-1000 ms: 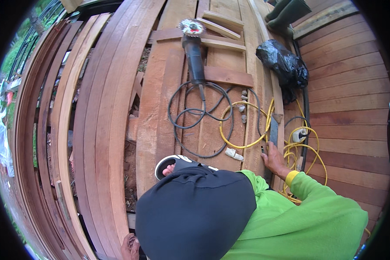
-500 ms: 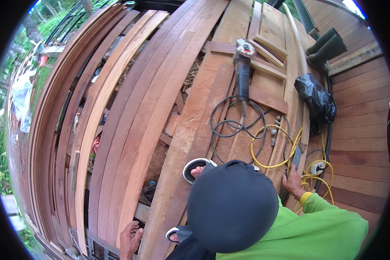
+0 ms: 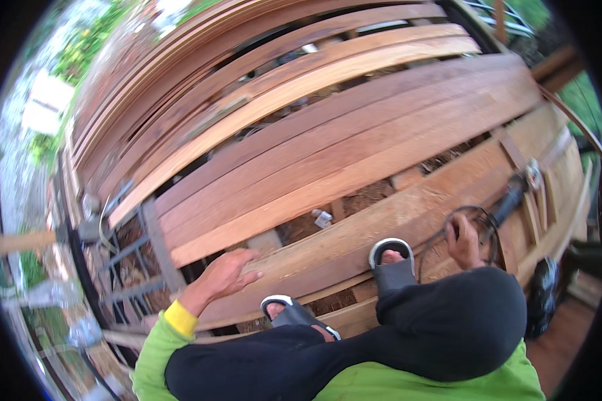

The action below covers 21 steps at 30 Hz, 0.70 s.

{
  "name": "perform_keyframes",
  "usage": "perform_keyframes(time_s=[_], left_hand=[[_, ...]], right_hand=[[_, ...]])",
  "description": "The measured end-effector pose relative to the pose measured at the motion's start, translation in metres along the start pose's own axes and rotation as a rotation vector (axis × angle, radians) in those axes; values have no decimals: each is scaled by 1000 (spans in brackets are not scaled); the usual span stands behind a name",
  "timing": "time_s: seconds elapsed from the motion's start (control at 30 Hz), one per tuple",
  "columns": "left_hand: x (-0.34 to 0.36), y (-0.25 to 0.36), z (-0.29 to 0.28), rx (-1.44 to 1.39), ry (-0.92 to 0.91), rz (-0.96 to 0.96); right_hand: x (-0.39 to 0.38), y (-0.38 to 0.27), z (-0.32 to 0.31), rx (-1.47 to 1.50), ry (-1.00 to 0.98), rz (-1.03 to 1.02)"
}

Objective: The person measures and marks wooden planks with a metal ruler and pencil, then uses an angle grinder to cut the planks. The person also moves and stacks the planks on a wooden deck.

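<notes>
My left hand (image 3: 227, 275) is open, fingers stretched out just above the long rough plank (image 3: 354, 234) by my feet. My right hand (image 3: 465, 244) is beyond my right knee, beside the looped black cord (image 3: 495, 244). Its fingers are curled; whatever is between them, if anything, is blurred and too small to name. That cord runs to a dark angle grinder (image 3: 512, 197), which lies on the boards with its disc end (image 3: 533, 174) pointing away from me.
Reddish-brown boards (image 3: 341, 160) lie side by side ahead, with open gaps and dirt below. A small whitish object (image 3: 322, 218) sits in one gap. Metal bars (image 3: 137, 264) form a frame at left. A black plastic bag (image 3: 543, 294) lies at right.
The view has swung left. My left hand has opened out over the plank. My right hand has moved from beside the flat grey blade and yellow cable to near the grinder's cord.
</notes>
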<state>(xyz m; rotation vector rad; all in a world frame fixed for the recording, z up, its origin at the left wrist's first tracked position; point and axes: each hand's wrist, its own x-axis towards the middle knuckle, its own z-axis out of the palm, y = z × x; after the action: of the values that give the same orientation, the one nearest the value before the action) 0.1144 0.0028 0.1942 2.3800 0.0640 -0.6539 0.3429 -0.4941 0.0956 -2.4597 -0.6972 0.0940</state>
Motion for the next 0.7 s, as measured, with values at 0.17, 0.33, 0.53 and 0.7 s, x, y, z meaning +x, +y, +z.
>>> perform_keyframes(time_s=[0.17,0.33,0.53,0.7], left_hand=[[-22,15,6,67,-123,-130],[-8,29,14,27,-286,-185],[84,-11,73,-232,-52,-249],[166,13,151,-1441,420,-654]], right_hand=[[138,-48,53,-38,-284,-379],[187,-73,108,-236,-538,-699],[188,-89,133,-317,-545,-839],[179,-63,158,-424,-515,-814]])
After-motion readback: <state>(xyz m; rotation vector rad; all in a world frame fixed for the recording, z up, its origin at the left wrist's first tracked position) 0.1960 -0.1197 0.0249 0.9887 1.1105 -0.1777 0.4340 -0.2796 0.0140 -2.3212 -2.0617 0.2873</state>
